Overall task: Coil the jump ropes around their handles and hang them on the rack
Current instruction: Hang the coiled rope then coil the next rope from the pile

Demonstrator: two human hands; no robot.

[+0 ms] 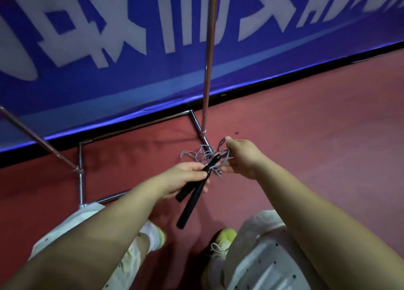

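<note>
My left hand [185, 180] grips two black jump-rope handles [190, 204] together near their upper ends; the handles point down toward my feet. A thin grey rope [202, 155] loops in a loose tangle above the handle tops. My right hand [242, 156] pinches a part of that rope just right of the handles. The metal rack [206, 75] stands right behind my hands; one upright pole rises at centre and another pole [39, 140] slants in from the left.
The rack's chrome base frame [81, 176] lies on the red floor [317, 119] in front of my feet. A blue banner [109, 49] with large white characters runs along the wall behind the rack. My legs and shoes [223, 239] fill the lower edge.
</note>
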